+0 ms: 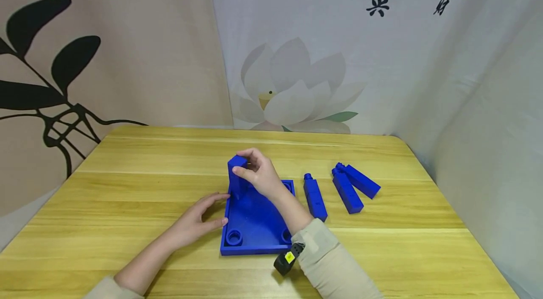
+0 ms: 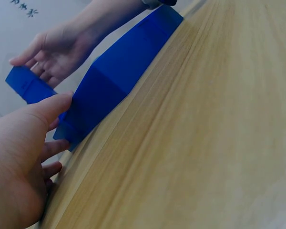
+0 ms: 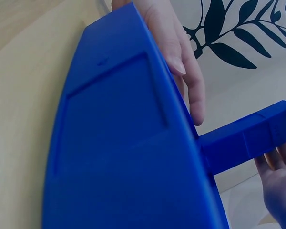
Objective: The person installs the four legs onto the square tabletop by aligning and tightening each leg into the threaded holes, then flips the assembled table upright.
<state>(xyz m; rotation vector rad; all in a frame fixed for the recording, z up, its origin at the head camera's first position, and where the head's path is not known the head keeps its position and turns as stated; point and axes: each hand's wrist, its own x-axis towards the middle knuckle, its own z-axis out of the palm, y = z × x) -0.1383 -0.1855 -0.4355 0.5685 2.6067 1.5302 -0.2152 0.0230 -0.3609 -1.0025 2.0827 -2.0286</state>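
Observation:
A blue square leg (image 1: pixel 236 174) stands upright at the back left corner of a shallow blue square tabletop (image 1: pixel 254 216), which lies with its raised rim and round sockets facing up. My right hand (image 1: pixel 260 174) grips the leg near its upper end, thumb in front and fingers behind. The leg's lower end is hidden in the right wrist view by the tabletop's side wall. At the left rim of the tabletop rests my left hand (image 1: pixel 197 221), with thumb and fingers spread along the edge. A round socket (image 1: pixel 234 237) shows at the front left corner.
To the right of the tabletop lies a blue leg (image 1: pixel 315 197) with a threaded end. Further right are two more legs, one (image 1: pixel 348 191) beside the other (image 1: pixel 362 181), their threaded ends close together. The wooden table (image 1: pixel 415 252) meets a printed curtain (image 1: pixel 297 16) behind.

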